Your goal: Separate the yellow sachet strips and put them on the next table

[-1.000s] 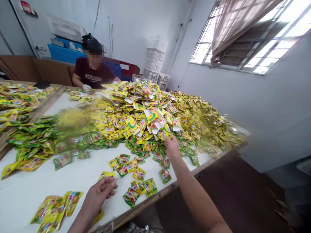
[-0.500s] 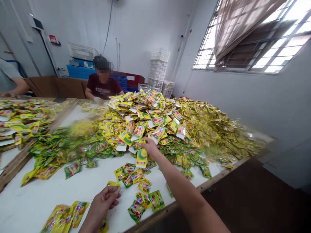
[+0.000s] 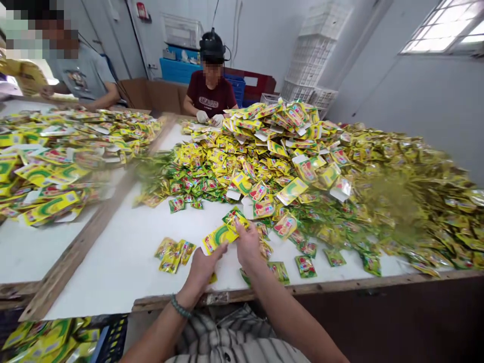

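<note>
Looks like your left hand (image 3: 204, 267)'s now closed on the yellow carton (image 3: 218, 238) mid-frame, right hand (image 3: 248, 245) pinching a green packet (image 3: 231, 216), so they're together.

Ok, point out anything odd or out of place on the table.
Nothing looks plainly damaged. Some yellow packets near the left hand might seem stray, lying on bare white surface apart from the heap.

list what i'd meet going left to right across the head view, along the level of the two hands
Wooden strip, small group of yellow packets, left hand, right hand, loose green packets past the right wrist.
</note>
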Motion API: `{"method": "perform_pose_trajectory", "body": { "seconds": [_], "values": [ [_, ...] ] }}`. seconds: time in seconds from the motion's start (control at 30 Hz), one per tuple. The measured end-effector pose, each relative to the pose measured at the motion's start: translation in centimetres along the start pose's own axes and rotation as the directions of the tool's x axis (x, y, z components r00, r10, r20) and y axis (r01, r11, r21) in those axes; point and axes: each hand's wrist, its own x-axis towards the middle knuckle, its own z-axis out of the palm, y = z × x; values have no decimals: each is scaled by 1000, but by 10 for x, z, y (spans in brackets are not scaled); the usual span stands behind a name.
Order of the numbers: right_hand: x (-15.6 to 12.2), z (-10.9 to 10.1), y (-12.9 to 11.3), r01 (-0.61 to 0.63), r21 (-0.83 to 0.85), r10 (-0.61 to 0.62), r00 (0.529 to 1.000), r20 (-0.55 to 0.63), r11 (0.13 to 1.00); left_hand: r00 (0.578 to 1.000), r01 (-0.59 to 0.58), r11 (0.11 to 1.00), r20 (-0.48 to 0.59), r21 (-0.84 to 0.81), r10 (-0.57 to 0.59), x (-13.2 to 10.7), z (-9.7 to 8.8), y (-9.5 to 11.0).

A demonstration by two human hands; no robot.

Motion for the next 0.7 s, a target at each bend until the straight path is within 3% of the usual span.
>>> {"method": "perform_pose_trajectory", "body": {
  "seconds": [0.1, 0.17, 0.27, 0.33, 0.37, 0.43, 0.5, 0.53, 0.57, 0.63, 0.7],
  "values": [
    [-13, -2, 4, -38, -47, 39, 999, 26, 998, 986, -12, 992, -167, -122, -8, 5, -16, 5],
    [-19, -4, 1, -57, -69, 64, 993, 101, 996, 983, -27, 988, -186, -152, -2, 7, -30, 12],
    [-26, -5, -7, -109, -111, 135, 955, 264, 988, 999, 29, 989, -27, -146, -33, 9, -49, 23],
    [-30, -7, -11, -88, -176, 140, 940, 312, 980, 996, 82, 979, 57, -189, -72, 9, -54, 28],
    [-32, -9, -13, -23, -226, 94, 948, 305, 974, 994, 104, 969, 54, -224, -94, 8, -54, 29],
    [-37, -12, -18, 214, -356, -113, 953, 283, 910, 987, 157, 942, 32, -298, -155, 5, -51, 30],
    [-44, -13, -21, 460, -473, -301, 877, 374, 751, 972, 234, 906, 109, -352, -209, 2, -45, 30],
    [-49, -14, -22, 549, -496, -324, 821, 470, 673, 963, 258, 894, 167, -367, -210, 1, -42, 29],
    [-55, -14, -22, 610, -494, -297, 765, 572, 620, 957, 266, 889, 217, -373, -195, 0, -39, 29],
    [-68, -13, -20, 641, -481, -169, 687, 706, 598, 957, 228, 905, 252, -359, -141, 0, -37, 26],
    [-77, -13, -17, 564, -507, -59, 704, 707, 652, 972, 154, 936, 220, -315, -86, 2, -40, 21]
  ]
}}
